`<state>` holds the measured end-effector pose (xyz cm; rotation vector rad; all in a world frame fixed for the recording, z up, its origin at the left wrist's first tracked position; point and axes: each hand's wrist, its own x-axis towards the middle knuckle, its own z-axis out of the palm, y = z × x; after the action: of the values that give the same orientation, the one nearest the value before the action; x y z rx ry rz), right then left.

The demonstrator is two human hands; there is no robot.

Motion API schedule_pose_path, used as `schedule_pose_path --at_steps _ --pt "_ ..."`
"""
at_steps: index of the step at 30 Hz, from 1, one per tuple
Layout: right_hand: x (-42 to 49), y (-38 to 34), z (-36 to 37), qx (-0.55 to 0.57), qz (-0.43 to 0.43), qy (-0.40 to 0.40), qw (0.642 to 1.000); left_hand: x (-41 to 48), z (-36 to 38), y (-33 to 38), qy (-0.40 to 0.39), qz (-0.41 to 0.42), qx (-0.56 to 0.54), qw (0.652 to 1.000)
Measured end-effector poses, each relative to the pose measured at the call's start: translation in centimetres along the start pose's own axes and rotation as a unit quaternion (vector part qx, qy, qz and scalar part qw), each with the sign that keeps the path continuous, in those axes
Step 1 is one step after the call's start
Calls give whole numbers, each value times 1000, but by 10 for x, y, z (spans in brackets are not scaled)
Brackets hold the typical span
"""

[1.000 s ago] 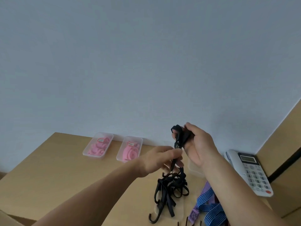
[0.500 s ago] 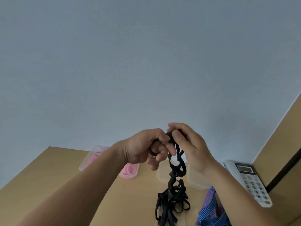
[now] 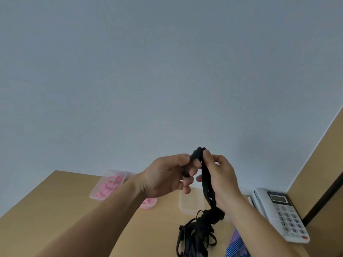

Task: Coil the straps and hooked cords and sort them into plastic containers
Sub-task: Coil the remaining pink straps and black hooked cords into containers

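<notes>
Both hands are up above the counter point(image 3: 61, 206). The left hand point(image 3: 167, 178) and right hand point(image 3: 220, 179) have their fingers closed on the top of a black strap point(image 3: 207, 184). The rest hangs in a tangle. Behind it sits an empty clear container point(image 3: 189, 203). Far left, a container point(image 3: 109, 184) holds pink coils.
</notes>
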<state>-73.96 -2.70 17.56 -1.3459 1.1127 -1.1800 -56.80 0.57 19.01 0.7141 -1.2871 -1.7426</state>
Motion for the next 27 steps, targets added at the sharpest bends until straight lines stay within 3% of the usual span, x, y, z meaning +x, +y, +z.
schedule_pose_path --at_steps 3,6,10,12,13,17,20,24,27 --pt "-6 7 8 -42 -20 -1 999 3 5 -9 70 27 153 985" --pt "-8 8 6 -44 -20 -48 998 8 12 -17 122 56 306 942" --pt "-9 11 4 -57 -22 -138 989 16 9 -18 206 108 505 831" --pt "-11 16 6 -30 -11 -146 989 17 9 -18 201 111 553 801" --pt "-12 18 7 -21 -7 -142 990 17 9 -18 194 106 557 801" --pt "-13 21 -1 -47 -15 -162 986 10 1 -10 124 46 478 868" --pt "-11 16 -5 -122 -26 -190 974 10 -3 -12 127 48 512 848" --pt "-6 14 -3 -132 -11 -143 981 17 -2 -20 200 100 501 836" --pt "-5 18 -1 -146 -26 -102 984 16 -2 -21 204 127 514 824"
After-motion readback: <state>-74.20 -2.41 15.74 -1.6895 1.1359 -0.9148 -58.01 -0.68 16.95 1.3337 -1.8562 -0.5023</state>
